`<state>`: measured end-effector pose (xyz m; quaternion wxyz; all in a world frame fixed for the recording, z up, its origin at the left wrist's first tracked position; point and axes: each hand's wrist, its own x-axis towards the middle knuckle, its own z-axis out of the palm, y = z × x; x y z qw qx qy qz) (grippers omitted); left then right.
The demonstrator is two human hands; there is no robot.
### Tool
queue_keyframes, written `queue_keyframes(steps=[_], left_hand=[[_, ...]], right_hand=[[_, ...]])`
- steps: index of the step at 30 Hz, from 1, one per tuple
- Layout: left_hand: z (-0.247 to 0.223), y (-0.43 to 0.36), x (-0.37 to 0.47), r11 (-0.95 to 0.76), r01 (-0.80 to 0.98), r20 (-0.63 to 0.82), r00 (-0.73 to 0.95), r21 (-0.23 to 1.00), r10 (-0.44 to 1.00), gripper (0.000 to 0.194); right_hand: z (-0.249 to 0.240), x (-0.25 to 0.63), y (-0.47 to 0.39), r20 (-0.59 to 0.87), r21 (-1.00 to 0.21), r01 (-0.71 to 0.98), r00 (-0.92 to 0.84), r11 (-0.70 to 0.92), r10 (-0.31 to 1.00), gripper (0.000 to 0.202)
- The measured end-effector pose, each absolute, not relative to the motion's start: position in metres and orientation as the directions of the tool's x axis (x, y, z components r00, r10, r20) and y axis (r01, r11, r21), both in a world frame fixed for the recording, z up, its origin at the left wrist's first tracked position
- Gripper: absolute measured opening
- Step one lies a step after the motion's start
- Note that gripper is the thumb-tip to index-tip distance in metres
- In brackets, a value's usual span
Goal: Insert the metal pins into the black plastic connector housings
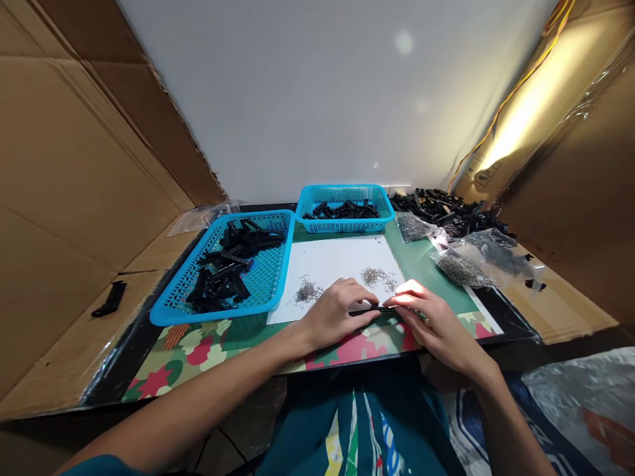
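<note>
My left hand (333, 312) and my right hand (430, 318) meet at the near edge of a white sheet (337, 261). Between their fingertips lies a thin black plastic piece (371, 310), held at both ends and pressed flat on the table. Two small heaps of tiny metal springs (308, 291) (374, 276) lie on the sheet just beyond my fingers.
A large blue basket (268, 277) of black parts stands at the left, a smaller blue basket (342, 225) behind the sheet. Clear bags of springs (459, 266) and a pile of black parts (449, 208) lie at the right. Cardboard walls close both sides.
</note>
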<state>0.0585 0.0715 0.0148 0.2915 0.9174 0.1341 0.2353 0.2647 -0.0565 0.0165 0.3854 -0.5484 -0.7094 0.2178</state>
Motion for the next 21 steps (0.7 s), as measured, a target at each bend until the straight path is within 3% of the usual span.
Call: queue_keyframes(steps=[3, 8, 11, 15, 18, 21], left_hand=[[0.015, 0.071, 0.059, -0.802, 0.115, 0.362, 0.848, 0.586, 0.386, 0.009], [0.013, 0.071, 0.06, -0.809, 0.096, 0.381, 0.846, 0.58, 0.374, 0.009], [0.013, 0.071, 0.06, -0.805, 0.092, 0.373, 0.851, 0.587, 0.369, 0.009], [0.011, 0.072, 0.059, -0.8, 0.081, 0.383, 0.846, 0.594, 0.37, 0.011], [0.01, 0.072, 0.059, -0.802, 0.077, 0.39, 0.844, 0.592, 0.369, 0.011], [0.009, 0.072, 0.06, -0.801, 0.072, 0.398, 0.839, 0.594, 0.37, 0.011]], right_hand=[[0.021, 0.269, -0.059, 0.298, -0.679, 0.657, -0.161, 0.328, 0.941, 0.034], [0.018, 0.27, -0.055, 0.474, -0.582, 0.717, -0.085, 0.384, 0.877, 0.034], [0.012, 0.258, -0.05, 0.492, -0.72, 0.619, 0.136, 0.314, 0.86, 0.02], [0.002, 0.238, -0.041, 0.288, -0.929, 0.347, 0.445, 0.133, 0.848, 0.011], [-0.002, 0.23, -0.037, 0.163, -0.978, 0.192, 0.483, 0.078, 0.86, 0.012], [-0.001, 0.229, -0.035, 0.136, -0.986, 0.148, 0.457, 0.076, 0.879, 0.011]])
